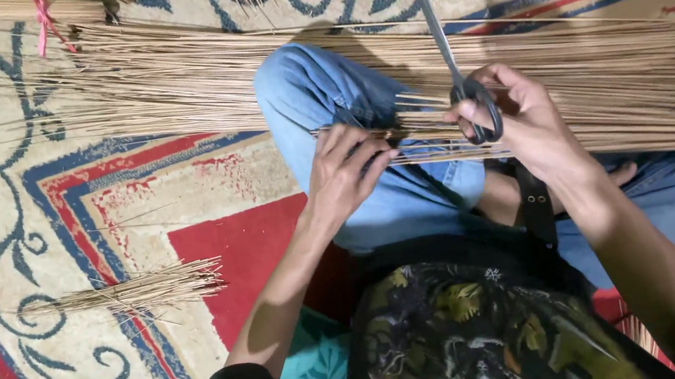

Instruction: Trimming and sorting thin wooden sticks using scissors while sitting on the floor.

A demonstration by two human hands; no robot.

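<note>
On patterned carpet, over knee in blue jeans (343, 115): thin sticks (427, 124) being pinched closed in left hand (343, 170); black scissors (468, 94) being gripped through loops by right hand (526, 117), blades shut, pointing away. Ends probably best kept level, cut close to fingers. Beyond, long bundle (592, 74) being spread; trimmed pile (144, 288) lying left.

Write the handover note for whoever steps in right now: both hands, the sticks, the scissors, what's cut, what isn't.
Left hand: pinches the ends of a small bunch of thin sticks over the knee.
Right hand: fingers through the loops of the black scissors, blades pointing away, above the sticks.
Large stick bundle lies across the lap and carpet.
Done: a small pile of short stick pieces sits on the carpet to the left.
Left: the big bundle looks mostly uncut.
</note>
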